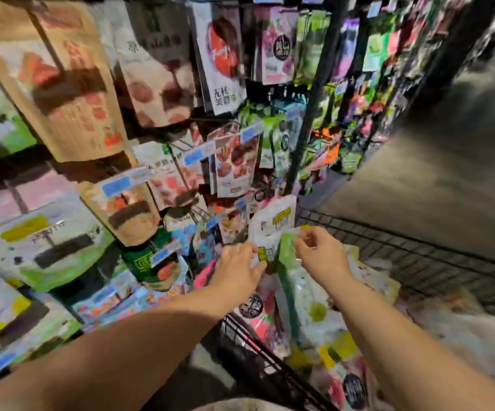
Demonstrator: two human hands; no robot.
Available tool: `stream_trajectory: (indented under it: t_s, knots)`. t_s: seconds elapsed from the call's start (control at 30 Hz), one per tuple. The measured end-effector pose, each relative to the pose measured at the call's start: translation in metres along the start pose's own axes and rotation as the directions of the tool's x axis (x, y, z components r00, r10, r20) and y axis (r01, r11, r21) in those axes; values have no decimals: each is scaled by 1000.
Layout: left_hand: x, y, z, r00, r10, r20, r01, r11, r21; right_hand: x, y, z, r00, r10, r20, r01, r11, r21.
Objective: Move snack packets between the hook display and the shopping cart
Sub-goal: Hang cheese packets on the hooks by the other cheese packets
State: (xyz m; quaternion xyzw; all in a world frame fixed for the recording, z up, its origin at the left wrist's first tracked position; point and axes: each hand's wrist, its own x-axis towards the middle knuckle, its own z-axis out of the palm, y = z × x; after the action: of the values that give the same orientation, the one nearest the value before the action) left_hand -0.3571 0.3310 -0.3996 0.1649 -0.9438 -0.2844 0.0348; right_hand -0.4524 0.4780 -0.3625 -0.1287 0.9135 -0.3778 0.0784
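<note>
Nearest the camera, a black wire shopping cart (412,253) holds a heap of snack packets (314,310). Above it, the right hand (321,255) pinches the top of a green-and-white packet (287,250) between thumb and fingertips, and the packet's body hangs into the cart. Just beside it, the left hand (238,269) pinches the lower edge of a white packet with a yellow label (273,222). Beyond, the hook display (314,93) carries rows of hanging packets.

Left hand (237,271), right hand (321,253) forward, fingers (301,247) pinching.
</note>
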Motion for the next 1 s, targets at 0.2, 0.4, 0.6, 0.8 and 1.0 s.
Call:
stream_trajectory:
  t_s: [0.2,0.4,0.6,0.8,1.0]
  knots:
    - [-25,-6,54,937,-107,332,61,987,146,-24,101,-5,950,290,117,-282,956,-80]
    - [-19,-5,67,879,-141,455,-24,941,338,-35,162,9,857,460,234,-422,885,-197]
    - [-16,2,62,827,-132,547,-174,864,472,-32,194,39,724,600,342,-636,772,-9]
    - [-11,16,57,810,-242,535,-100,841,532,-30,196,53,543,708,453,-839,424,342]
    - [-11,25,54,820,-253,514,-91,828,553,-1,189,62,484,797,363,-868,384,314]
